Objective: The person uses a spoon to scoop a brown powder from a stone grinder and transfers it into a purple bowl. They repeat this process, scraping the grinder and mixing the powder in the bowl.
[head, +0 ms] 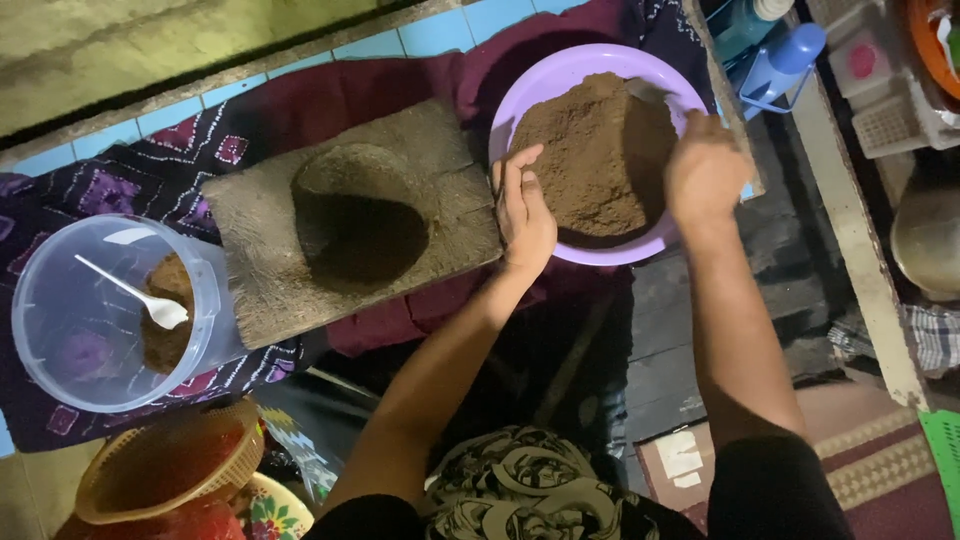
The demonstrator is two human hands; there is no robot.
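While the purple bowl [600, 70] sits on the maroon patterned cloth [330, 95] at its far right corner, both hands work at it. Bowl holds a mound of brown powder [595, 150]. Left hand [524, 210]: fingers loosely curled over the bowl's near-left rim, touching rim and powder edge; not clenched. Right hand [703, 170]: closed on a metal spoon [645, 92], whose tip rests in the powder near the bowl's far right rim. Stone grinding slab [350, 220] lies mid-cloth, just beside the bowl, its hollow dusted brown. Clear plastic tub [100, 310] stands at the cloth's left edge, with a white spoon [135, 293] and some brown powder inside. Woven basket [165, 465] nearer, off the cloth.
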